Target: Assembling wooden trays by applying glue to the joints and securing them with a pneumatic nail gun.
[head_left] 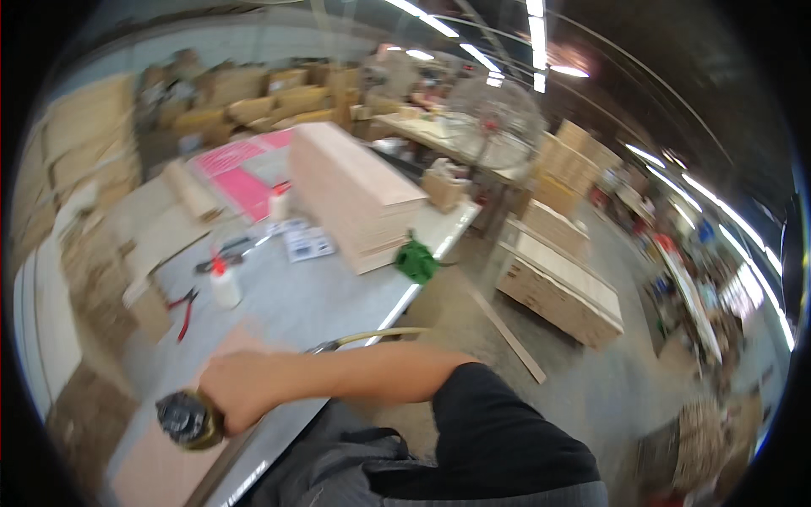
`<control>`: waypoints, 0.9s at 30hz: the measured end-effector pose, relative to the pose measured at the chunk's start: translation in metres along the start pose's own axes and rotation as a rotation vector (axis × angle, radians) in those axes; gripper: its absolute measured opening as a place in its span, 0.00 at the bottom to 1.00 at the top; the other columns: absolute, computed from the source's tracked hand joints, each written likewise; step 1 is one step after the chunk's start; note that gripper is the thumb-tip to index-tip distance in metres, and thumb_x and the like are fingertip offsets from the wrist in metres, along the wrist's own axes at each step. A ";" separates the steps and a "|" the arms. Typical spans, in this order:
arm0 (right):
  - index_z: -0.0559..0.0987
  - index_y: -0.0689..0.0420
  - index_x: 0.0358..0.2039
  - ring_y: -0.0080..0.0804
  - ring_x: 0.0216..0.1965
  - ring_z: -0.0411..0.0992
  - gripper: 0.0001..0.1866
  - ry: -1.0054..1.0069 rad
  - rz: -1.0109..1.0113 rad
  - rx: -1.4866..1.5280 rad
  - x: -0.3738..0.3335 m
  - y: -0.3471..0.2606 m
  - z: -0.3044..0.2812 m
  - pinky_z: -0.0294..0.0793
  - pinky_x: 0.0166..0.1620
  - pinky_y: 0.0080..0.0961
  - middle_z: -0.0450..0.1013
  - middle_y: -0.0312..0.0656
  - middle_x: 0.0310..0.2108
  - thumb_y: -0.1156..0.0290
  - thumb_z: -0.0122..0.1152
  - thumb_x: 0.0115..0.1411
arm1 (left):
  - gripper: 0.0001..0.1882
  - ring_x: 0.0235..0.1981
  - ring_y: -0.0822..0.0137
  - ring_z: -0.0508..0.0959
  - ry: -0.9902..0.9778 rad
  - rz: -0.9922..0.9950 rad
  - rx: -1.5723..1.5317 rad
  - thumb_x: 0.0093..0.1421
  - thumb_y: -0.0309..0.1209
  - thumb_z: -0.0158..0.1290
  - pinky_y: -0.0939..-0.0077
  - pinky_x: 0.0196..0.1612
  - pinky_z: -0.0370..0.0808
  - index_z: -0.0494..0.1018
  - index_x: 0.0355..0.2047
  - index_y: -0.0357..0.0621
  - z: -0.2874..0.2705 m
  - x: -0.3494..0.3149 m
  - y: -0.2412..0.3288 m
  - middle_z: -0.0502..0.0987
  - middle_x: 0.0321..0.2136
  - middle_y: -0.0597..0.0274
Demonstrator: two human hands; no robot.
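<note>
My right arm, in a black sleeve, reaches left across the grey-topped table [338, 296]. My right hand [241, 389] is closed around an air nail gun [190, 420] with a dark round cap, seen from above. A yellowish air hose [380, 335] with a metal fitting runs behind the forearm. Beneath the tool lies a thin pinkish wood board [160, 465], partly hidden by the hand. Beyond it are red-handled pliers [185, 314] and a white bottle with a red cap [225, 286]. My left hand is out of view.
A tall stack of thin boards [355, 198] stands on the table, a green cloth-like bundle [416, 260] at its corner. Behind are a second white bottle [279, 203] and a pink sheet [241, 182]. To the right are stacked wooden panels [557, 287], a floor strip [507, 334] and a fan [490, 124].
</note>
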State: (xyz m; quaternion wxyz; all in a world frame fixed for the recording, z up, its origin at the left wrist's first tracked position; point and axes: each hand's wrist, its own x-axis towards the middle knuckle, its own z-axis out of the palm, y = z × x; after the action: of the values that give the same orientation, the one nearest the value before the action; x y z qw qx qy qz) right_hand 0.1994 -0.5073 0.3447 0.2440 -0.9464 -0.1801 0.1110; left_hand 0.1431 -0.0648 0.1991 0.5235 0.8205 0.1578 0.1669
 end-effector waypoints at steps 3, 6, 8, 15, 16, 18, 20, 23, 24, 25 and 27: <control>0.83 0.59 0.37 0.55 0.38 0.79 0.21 -0.116 0.021 -0.029 -0.008 -0.020 -0.022 0.79 0.42 0.44 0.80 0.57 0.33 0.59 0.72 0.46 | 0.21 0.53 0.65 0.77 -0.113 0.005 -0.212 0.71 0.31 0.51 0.70 0.59 0.72 0.71 0.61 0.33 0.002 0.040 -0.114 0.78 0.54 0.54; 0.81 0.57 0.49 0.40 0.39 0.82 0.27 -0.138 0.066 -0.048 0.013 -0.038 -0.025 0.80 0.45 0.37 0.83 0.47 0.37 0.61 0.77 0.50 | 0.26 0.46 0.72 0.77 -0.040 -0.033 -0.427 0.63 0.28 0.62 0.75 0.53 0.73 0.73 0.60 0.36 0.045 0.014 -0.047 0.81 0.48 0.61; 0.84 0.60 0.41 0.41 0.38 0.83 0.21 -0.106 -0.003 -0.107 0.021 -0.041 -0.026 0.80 0.44 0.35 0.83 0.49 0.36 0.62 0.78 0.49 | 0.29 0.43 0.72 0.78 0.011 -0.062 -0.340 0.60 0.28 0.65 0.78 0.49 0.75 0.73 0.62 0.37 0.061 0.020 -0.034 0.81 0.46 0.62; 0.83 0.63 0.45 0.35 0.38 0.83 0.23 -0.199 -0.008 -0.070 0.052 -0.076 0.001 0.79 0.45 0.31 0.84 0.46 0.38 0.68 0.78 0.49 | 0.34 0.29 0.80 0.73 0.083 -0.079 -0.399 0.49 0.41 0.74 0.83 0.38 0.73 0.79 0.56 0.44 0.055 0.015 -0.035 0.82 0.28 0.68; 0.83 0.63 0.45 0.34 0.38 0.83 0.23 -0.212 0.010 -0.085 0.049 -0.084 0.007 0.79 0.45 0.31 0.84 0.45 0.38 0.69 0.78 0.49 | 0.34 0.29 0.80 0.73 0.092 -0.099 -0.404 0.49 0.41 0.74 0.83 0.38 0.73 0.79 0.56 0.44 0.051 0.006 -0.039 0.82 0.28 0.68; 0.83 0.63 0.45 0.34 0.38 0.83 0.23 -0.216 -0.026 -0.117 0.053 -0.100 0.013 0.79 0.44 0.31 0.84 0.45 0.38 0.69 0.78 0.49 | 0.35 0.30 0.79 0.75 0.085 -0.113 -0.366 0.49 0.42 0.74 0.82 0.38 0.74 0.79 0.56 0.44 0.046 0.005 -0.032 0.83 0.29 0.66; 0.83 0.62 0.45 0.35 0.38 0.83 0.23 -0.215 -0.064 -0.143 0.058 -0.111 0.016 0.79 0.44 0.31 0.84 0.45 0.38 0.68 0.78 0.49 | 0.36 0.30 0.78 0.76 0.102 -0.097 -0.356 0.48 0.45 0.74 0.80 0.39 0.75 0.79 0.56 0.44 0.045 0.005 -0.031 0.83 0.29 0.63; 0.83 0.62 0.45 0.34 0.37 0.82 0.23 -0.234 -0.001 -0.198 0.065 -0.120 0.019 0.79 0.43 0.32 0.84 0.45 0.37 0.67 0.78 0.49 | 0.37 0.30 0.76 0.77 0.103 -0.078 -0.310 0.48 0.47 0.74 0.78 0.39 0.76 0.79 0.56 0.45 0.047 0.008 -0.031 0.84 0.29 0.60; 0.83 0.62 0.45 0.34 0.36 0.82 0.23 -0.233 0.019 -0.201 0.068 -0.121 0.021 0.79 0.43 0.32 0.84 0.45 0.36 0.67 0.78 0.49 | 0.37 0.29 0.75 0.78 0.092 -0.083 -0.279 0.47 0.48 0.74 0.77 0.39 0.77 0.79 0.56 0.45 0.045 0.007 -0.029 0.84 0.29 0.59; 0.84 0.61 0.44 0.33 0.35 0.82 0.23 -0.232 0.039 -0.204 0.070 -0.122 0.022 0.79 0.42 0.32 0.84 0.45 0.36 0.67 0.78 0.49 | 0.38 0.29 0.74 0.79 0.082 -0.088 -0.248 0.47 0.49 0.74 0.76 0.39 0.77 0.79 0.56 0.45 0.045 0.007 -0.028 0.85 0.30 0.57; 0.84 0.62 0.44 0.33 0.34 0.82 0.23 -0.249 0.077 -0.214 0.074 -0.139 0.024 0.79 0.41 0.32 0.84 0.45 0.35 0.67 0.78 0.49 | 0.37 0.29 0.73 0.79 0.088 -0.082 -0.263 0.47 0.49 0.74 0.76 0.39 0.77 0.79 0.56 0.46 0.046 0.006 -0.030 0.85 0.30 0.55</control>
State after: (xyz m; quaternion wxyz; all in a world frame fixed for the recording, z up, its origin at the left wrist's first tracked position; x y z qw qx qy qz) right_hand 0.2192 -0.3544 0.3846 0.1132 -0.9521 -0.1832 0.2169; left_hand 0.1662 -0.0873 0.1546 0.6254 0.7296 0.1908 0.2006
